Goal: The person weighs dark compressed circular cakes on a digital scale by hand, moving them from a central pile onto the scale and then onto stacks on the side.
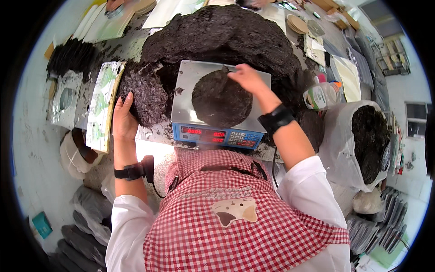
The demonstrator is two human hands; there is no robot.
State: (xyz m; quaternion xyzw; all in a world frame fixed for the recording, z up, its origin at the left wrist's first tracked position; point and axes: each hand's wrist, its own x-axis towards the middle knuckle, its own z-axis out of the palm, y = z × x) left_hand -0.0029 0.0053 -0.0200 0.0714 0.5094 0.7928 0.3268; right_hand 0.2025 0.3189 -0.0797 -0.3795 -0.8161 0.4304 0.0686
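Note:
A silver-topped digital scale (186, 105) with a blue front and lit red digits stands before me. On its plate lies a flat, round cake of dark dried seaweed (222, 102). My right hand (249, 79) is at the far edge of this cake, its fingers pinched on seaweed there; the fingertips are partly blurred. Left of the scale, my left hand (124, 119) grips the outer edge of a rounded dark seaweed clump (144, 96), thumb on top and the other fingers mostly hidden.
A big heap of loose seaweed (217, 34) rises behind the scale. A white-and-green box (103, 106) stands at left, near dark stacked sheets (70, 56). At right are a clear plastic jar (322, 95) and a seaweed-filled plastic bag (337, 140). Other people's hands (113, 4) show at the far edge.

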